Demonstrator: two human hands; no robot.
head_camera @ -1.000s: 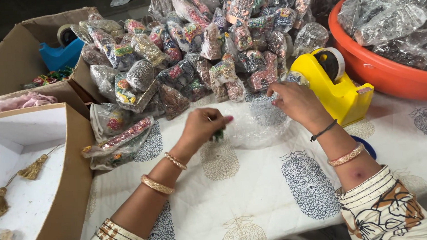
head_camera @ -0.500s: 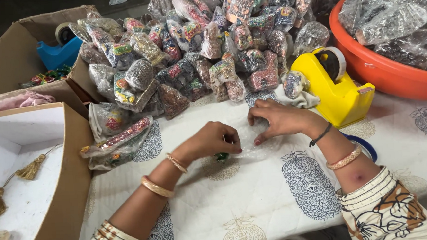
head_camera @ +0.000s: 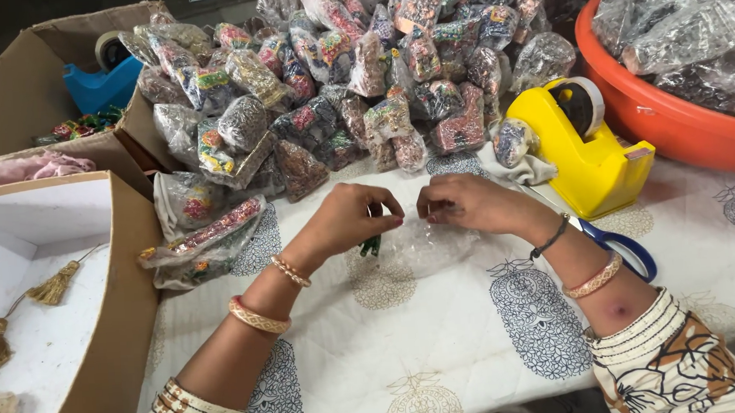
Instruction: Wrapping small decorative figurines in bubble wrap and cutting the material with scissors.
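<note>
Left hand [head_camera: 353, 217] curled, fingertips pinched together on the top edge of a clear plastic bag [head_camera: 424, 247]; small dark green pieces [head_camera: 370, 246] hang just under the fingers, at the bag's left edge. Right hand [head_camera: 466, 203] also curled, fingertips pinching the same edge of the bag from the other side, the two hands nearly touching. The bag lies flat on the bench below and between both hands, crumpled, see-through; what is inside cannot be made out. Bangles on both wrists.

Bench [head_camera: 442, 353] covered with a white cloth printed with grey-blue motifs. Blue-handled scissors [head_camera: 619, 248] lie just beside the right forearm. A yellow tape dispenser [head_camera: 587, 149] stands beyond the right hand, near it. One small filled packet [head_camera: 512, 140] rests against the dispenser's left side.

Behind both hands, a heap of filled packets [head_camera: 360, 73] of mixed colours. To the far right, an orange tub [head_camera: 665, 120] full of more clear packets. To the left, an open cardboard box [head_camera: 106, 329] with a white floor and gold tassels [head_camera: 53, 286] inside. Further back, another cardboard box holding a blue tape dispenser [head_camera: 101, 82].
</note>
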